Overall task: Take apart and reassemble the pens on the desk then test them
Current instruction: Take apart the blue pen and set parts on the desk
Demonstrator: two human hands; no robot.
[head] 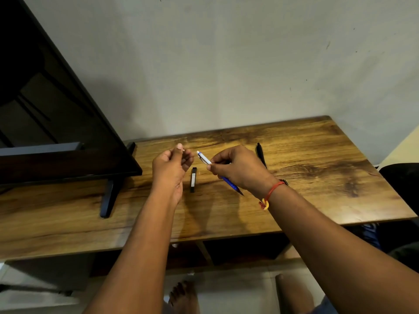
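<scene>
Above the wooden tabletop point(294, 200), the right hand point(240, 168) has its fingers clamped on a blue-and-silver pen point(205, 160), held slanted with its white end up toward the left hand point(170, 165) and its dark tip low near the wrist. The left hand's fingers are pinched together on something too small to identify. A small black part point(193, 179) lies on the tabletop between the hands, and a black pen point(260, 152) lies beyond the right hand.
</scene>
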